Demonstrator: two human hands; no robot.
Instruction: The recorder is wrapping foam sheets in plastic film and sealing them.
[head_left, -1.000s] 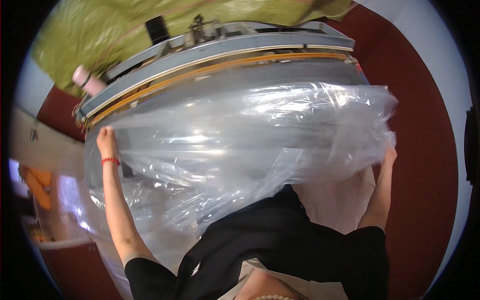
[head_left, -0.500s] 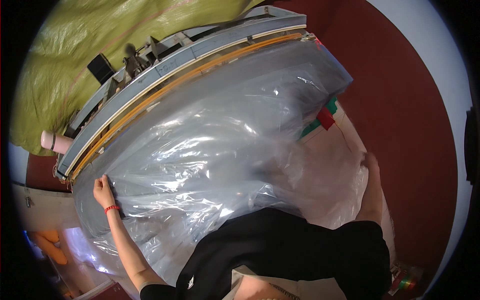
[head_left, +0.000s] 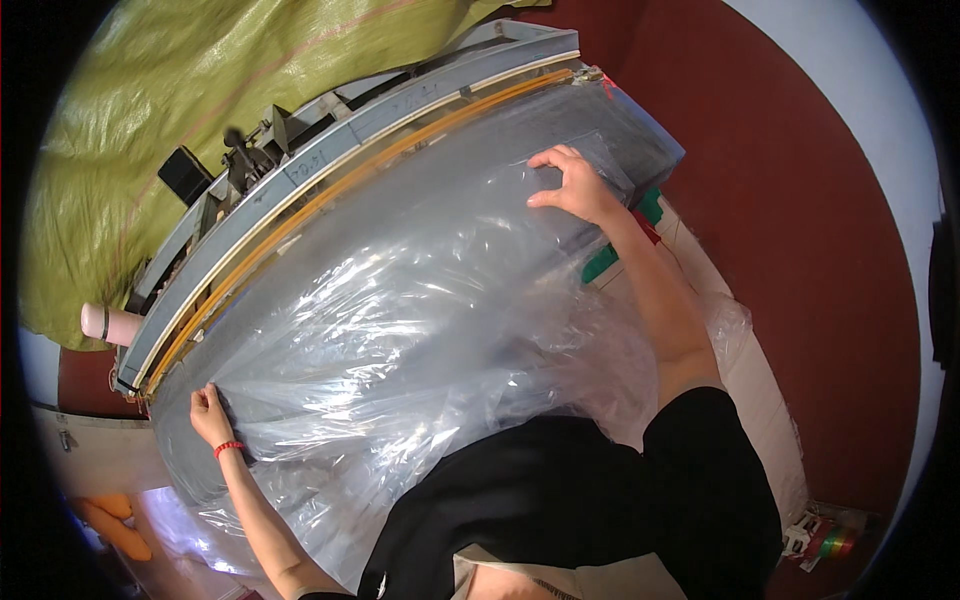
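A large clear plastic sheet (head_left: 370, 310) lies crumpled and shiny over a grey worktop (head_left: 645, 135) and spills down against my black shirt. At the sheet's left side, my left hand (head_left: 209, 414) pinches its edge, and taut creases fan out from the fingers. My right hand (head_left: 578, 188) reaches over the far right part of the sheet. Its fingers and thumb are curved and apart, with nothing gripped between them. I cannot tell whether its fingertips touch the film.
Along the worktop's far side runs a long grey metal bar (head_left: 370, 122) with an orange strip (head_left: 390, 150). A pink bottle (head_left: 112, 325) lies at its left end. Yellow-green tarpaulin (head_left: 100, 190) spreads behind. Right of the worktop are a green piece (head_left: 600, 265) and rolls of coloured tape (head_left: 835, 540).
My right hand has left the sheet's near right side and moved up and left over its far part, fingers now spread. My left hand keeps its pinch on the sheet.
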